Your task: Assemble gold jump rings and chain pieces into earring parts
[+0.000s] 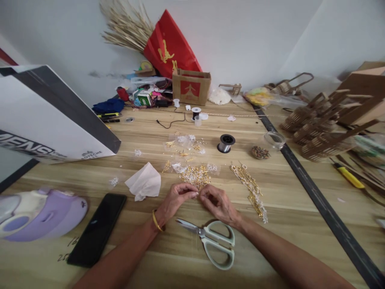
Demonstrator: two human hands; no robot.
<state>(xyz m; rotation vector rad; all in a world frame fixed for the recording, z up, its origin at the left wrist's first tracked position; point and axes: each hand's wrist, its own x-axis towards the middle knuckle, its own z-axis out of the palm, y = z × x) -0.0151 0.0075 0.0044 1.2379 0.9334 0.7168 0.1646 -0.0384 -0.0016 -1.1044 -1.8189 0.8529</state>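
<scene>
My left hand (177,197), a yellow bangle at its wrist, pinches thumb to forefinger over a small pale piece, too tiny to name. Facing it, my right hand (218,202) is closed in a pinch, its fingertips almost meeting the left ones; what it grips is hidden. Just beyond the fingertips lies a pile of gold and silver beads (195,175). Scissors (215,239) with pale handles rest below the hands, blades pointing left. To the right, finished-looking strands of gold and clear beads (249,188) lie side by side.
A wire spool (226,143) stands behind the pile, with a jar of dark beads (261,152) to its right. At left are a white tissue (144,181), a black phone (96,230) and a large box (51,120). Small woven baskets (315,124) stand at right.
</scene>
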